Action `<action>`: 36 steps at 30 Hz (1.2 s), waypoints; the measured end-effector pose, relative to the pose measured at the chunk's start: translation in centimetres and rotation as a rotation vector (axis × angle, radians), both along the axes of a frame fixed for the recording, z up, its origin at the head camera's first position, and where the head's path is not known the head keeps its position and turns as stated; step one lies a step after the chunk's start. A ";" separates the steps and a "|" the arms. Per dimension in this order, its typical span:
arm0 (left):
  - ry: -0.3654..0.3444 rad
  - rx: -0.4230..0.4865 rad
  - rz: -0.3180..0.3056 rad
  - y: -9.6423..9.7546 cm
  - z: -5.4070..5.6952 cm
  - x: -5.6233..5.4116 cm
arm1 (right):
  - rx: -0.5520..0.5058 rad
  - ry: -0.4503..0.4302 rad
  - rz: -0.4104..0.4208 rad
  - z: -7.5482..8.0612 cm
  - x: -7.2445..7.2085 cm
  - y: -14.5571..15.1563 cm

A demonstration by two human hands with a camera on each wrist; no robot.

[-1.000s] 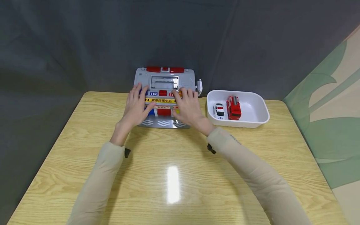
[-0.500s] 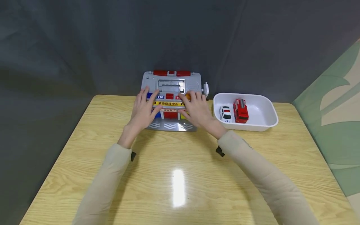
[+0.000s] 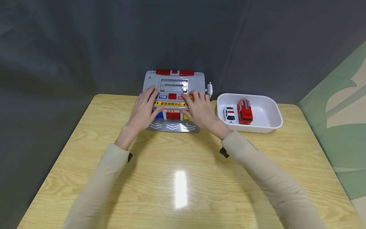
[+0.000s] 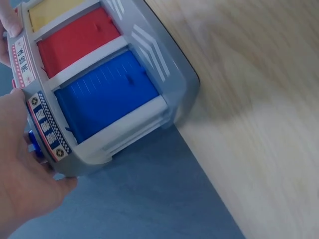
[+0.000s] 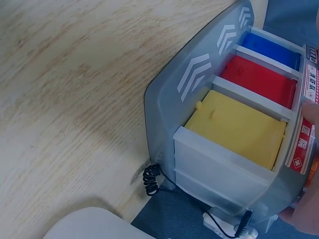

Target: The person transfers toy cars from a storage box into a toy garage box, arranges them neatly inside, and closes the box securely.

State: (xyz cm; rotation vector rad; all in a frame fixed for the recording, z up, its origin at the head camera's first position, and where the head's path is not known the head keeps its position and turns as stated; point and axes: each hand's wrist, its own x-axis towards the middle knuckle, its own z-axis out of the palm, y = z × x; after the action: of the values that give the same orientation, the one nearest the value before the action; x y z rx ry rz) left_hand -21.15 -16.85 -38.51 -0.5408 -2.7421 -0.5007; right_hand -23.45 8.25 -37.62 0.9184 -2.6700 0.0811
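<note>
A grey toy rescue station [image 3: 173,128] stands at the table's far edge. It has blue, red and yellow garage doors below a yellow sign. My left hand [image 3: 142,114] grips its left upper corner, with spread fingers over the top and the thumb at the front edge. On the opposite upper corner, my right hand [image 3: 202,112] holds on the same way. Up close in the left wrist view, the blue door [image 4: 107,94] is down beside my left hand [image 4: 25,174]. The yellow door [image 5: 237,129] is down in the right wrist view, near the right thumb [image 5: 311,113].
A white plastic bin [image 3: 266,128] stands right of the station. Inside lie a white toy car [image 3: 229,115] and a red toy fire truck [image 3: 245,113]. A small white handset-like piece [image 3: 210,90] with a coiled black cord [image 5: 151,180] hangs on the station's right side. Dark cloth [image 3: 183,38] hangs behind.
The whole head view has shifted a little. My left hand has shifted slightly on the corner, its fingers closer together and now covering more of the blue button. The right hand keeps its place.
</note>
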 end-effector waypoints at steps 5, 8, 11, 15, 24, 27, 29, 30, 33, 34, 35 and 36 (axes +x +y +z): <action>-0.018 -0.052 -0.021 -0.3 0.6 -0.1 | -0.012 -0.011 0.024 0.6 -0.2 -0.1; -0.021 -0.074 -0.022 -0.2 0.8 -0.3 | 0.005 -0.066 0.034 1.5 -0.2 -0.1; -0.020 -0.093 -0.025 0.0 0.8 -0.5 | 0.072 -0.220 0.026 3.0 -0.1 -0.2; -0.017 -0.093 -0.030 0.2 0.8 -1.0 | 0.134 -0.450 0.002 5.5 -0.2 -0.5; -0.044 -0.101 -0.013 0.6 0.8 -1.2 | 0.103 -0.321 0.232 4.7 -0.3 -2.4; -0.051 -0.105 -0.014 0.7 0.8 -1.2 | 0.116 -0.259 0.250 4.1 -0.3 -2.5; -0.055 -0.106 -0.013 0.8 0.8 -1.2 | 0.119 -0.244 0.257 3.9 -0.3 -2.4; -0.055 -0.107 -0.012 0.8 0.8 -1.2 | 0.124 -0.243 0.257 3.9 -0.3 -2.4; -0.050 -0.107 -0.009 0.9 0.8 -1.3 | 0.145 -0.251 0.255 4.0 -0.2 -2.4; -0.048 -0.107 -0.009 0.9 0.8 -1.3 | 0.154 -0.254 0.251 4.1 -0.1 -2.4; -0.043 -0.108 -0.010 0.9 0.7 -1.3 | 0.161 -0.258 0.248 4.1 -0.1 -2.4; -0.040 -0.109 -0.011 0.9 0.7 -1.3 | 0.168 -0.260 0.244 4.2 0.0 -2.4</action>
State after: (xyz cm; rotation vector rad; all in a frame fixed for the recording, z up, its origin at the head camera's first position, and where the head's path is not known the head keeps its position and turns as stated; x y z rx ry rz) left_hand -22.42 -15.91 -37.78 -0.5784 -2.8191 -0.3699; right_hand -23.46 5.84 -33.42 1.3713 -2.8180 0.0329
